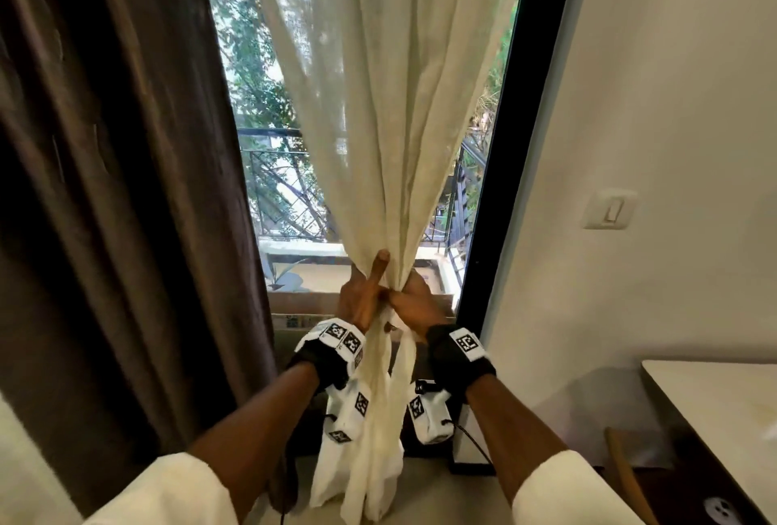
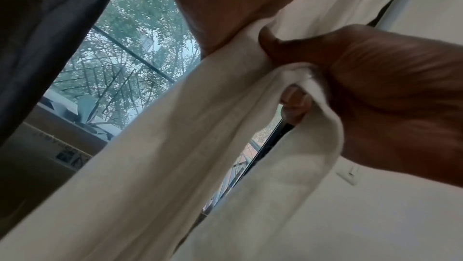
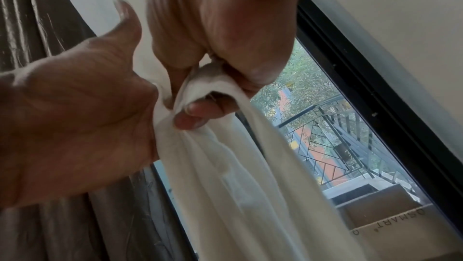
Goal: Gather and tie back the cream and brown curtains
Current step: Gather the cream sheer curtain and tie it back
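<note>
The cream curtain (image 1: 378, 125) hangs in front of the window and is bunched into a narrow bundle at waist height. My left hand (image 1: 359, 297) grips that bundle from the left, thumb pointing up along the cloth. My right hand (image 1: 414, 306) touches it from the right and pinches a fold of the same fabric. In the right wrist view my right hand's fingers (image 3: 200, 114) curl round a twisted strand of cream curtain (image 3: 225, 176), beside the left hand (image 3: 75, 116). The brown curtain (image 1: 105, 188) hangs loose at the left, untouched. The curtain's tail falls between my forearms.
A black window frame (image 1: 504, 188) borders the pane on the right. A light switch (image 1: 609, 209) sits on the white wall. A white table (image 1: 723, 419) and a wooden chair back (image 1: 622, 474) stand at the lower right. A cardboard box (image 1: 302, 306) lies below the window.
</note>
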`<state>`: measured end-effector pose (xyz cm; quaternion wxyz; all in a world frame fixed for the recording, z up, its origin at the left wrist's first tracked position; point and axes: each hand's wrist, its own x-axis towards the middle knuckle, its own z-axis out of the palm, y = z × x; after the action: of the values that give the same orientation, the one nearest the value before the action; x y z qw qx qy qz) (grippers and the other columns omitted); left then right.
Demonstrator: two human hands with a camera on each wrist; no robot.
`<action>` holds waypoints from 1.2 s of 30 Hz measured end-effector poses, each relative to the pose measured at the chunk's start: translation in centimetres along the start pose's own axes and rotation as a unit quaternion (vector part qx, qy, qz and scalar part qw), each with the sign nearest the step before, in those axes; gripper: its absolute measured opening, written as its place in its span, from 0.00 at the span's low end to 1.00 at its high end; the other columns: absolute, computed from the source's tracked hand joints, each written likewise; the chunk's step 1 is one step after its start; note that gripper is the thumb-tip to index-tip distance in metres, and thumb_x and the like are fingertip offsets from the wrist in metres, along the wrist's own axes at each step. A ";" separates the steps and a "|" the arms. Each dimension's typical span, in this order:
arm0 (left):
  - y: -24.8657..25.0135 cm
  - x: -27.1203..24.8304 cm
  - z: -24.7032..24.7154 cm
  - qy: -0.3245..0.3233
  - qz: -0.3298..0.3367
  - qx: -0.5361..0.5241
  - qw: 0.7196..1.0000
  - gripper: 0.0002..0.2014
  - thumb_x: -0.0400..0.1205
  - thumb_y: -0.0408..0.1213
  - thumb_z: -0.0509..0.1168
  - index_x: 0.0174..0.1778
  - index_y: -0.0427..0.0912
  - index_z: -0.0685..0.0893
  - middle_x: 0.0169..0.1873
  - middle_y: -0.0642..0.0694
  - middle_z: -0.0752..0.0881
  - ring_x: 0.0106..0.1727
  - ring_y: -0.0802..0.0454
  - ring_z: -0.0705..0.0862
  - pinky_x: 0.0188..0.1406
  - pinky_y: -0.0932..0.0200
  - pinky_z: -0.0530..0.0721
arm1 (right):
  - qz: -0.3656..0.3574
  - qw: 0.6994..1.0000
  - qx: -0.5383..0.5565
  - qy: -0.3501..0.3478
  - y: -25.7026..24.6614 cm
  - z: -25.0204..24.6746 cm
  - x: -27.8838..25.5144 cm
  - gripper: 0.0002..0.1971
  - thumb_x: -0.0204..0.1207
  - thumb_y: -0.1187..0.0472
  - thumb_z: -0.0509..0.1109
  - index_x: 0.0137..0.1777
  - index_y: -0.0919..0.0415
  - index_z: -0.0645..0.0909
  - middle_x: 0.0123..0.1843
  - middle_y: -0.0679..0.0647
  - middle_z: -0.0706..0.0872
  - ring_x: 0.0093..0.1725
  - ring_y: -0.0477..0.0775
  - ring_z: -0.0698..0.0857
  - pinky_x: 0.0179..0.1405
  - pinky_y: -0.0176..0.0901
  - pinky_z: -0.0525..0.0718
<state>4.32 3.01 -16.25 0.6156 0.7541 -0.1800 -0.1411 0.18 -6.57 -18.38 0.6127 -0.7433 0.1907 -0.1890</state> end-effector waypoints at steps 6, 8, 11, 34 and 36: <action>0.6 0.3 1.1 -0.065 0.062 0.179 0.980 0.32 0.71 0.61 0.71 0.67 0.47 0.80 0.54 0.54 0.82 0.57 0.55 0.81 0.51 0.67 0.73 | 0.007 0.995 -0.070 -0.068 -0.9 -2.4 -1.5 0.12 0.79 0.70 0.67 0.62 0.63 0.77 0.62 0.67 0.85 0.55 0.64 0.86 0.52 0.59 0.87; 0.9 0.6 1.2 -0.082 0.059 0.221 0.970 0.33 0.69 0.65 0.69 0.65 0.47 0.81 0.56 0.49 0.85 0.61 0.48 0.83 0.51 0.64 0.74 | 0.021 0.990 -0.107 -0.093 -1.3 -2.5 -1.2 0.19 0.76 0.69 0.70 0.67 0.63 0.75 0.64 0.59 0.83 0.62 0.61 0.83 0.63 0.60 0.83; 1.1 1.1 1.1 -0.020 0.019 0.188 0.982 0.37 0.72 0.63 0.68 0.70 0.39 0.76 0.64 0.38 0.84 0.64 0.39 0.82 0.58 0.57 0.77 | 0.013 0.969 -0.198 -0.145 -1.6 -2.7 -0.1 0.27 0.65 0.61 0.80 0.65 0.67 0.79 0.54 0.67 0.88 0.50 0.70 0.89 0.53 0.61 0.88; -1.3 3.5 0.0 -0.003 0.000 0.111 0.994 0.32 0.77 0.55 0.68 0.67 0.33 0.77 0.62 0.32 0.83 0.63 0.35 0.81 0.54 0.56 0.73 | -0.018 0.995 -0.094 -0.019 -0.2 -4.9 0.5 0.24 0.62 0.63 0.85 0.58 0.63 0.83 0.55 0.59 0.89 0.55 0.55 0.88 0.49 0.40 0.89; -1.8 3.4 0.3 -0.026 0.035 0.165 0.985 0.30 0.79 0.50 0.67 0.71 0.34 0.74 0.63 0.32 0.83 0.64 0.34 0.81 0.53 0.57 0.73 | 0.020 0.994 -0.055 -0.096 -1.0 -3.8 -0.1 0.25 0.69 0.55 0.80 0.65 0.61 0.80 0.60 0.57 0.88 0.59 0.53 0.87 0.59 0.49 0.86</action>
<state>7.45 1.57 -18.05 0.4823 0.8349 -0.2427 -0.1073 -1.81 -9.52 -16.76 0.5897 -0.7868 0.1559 -0.0943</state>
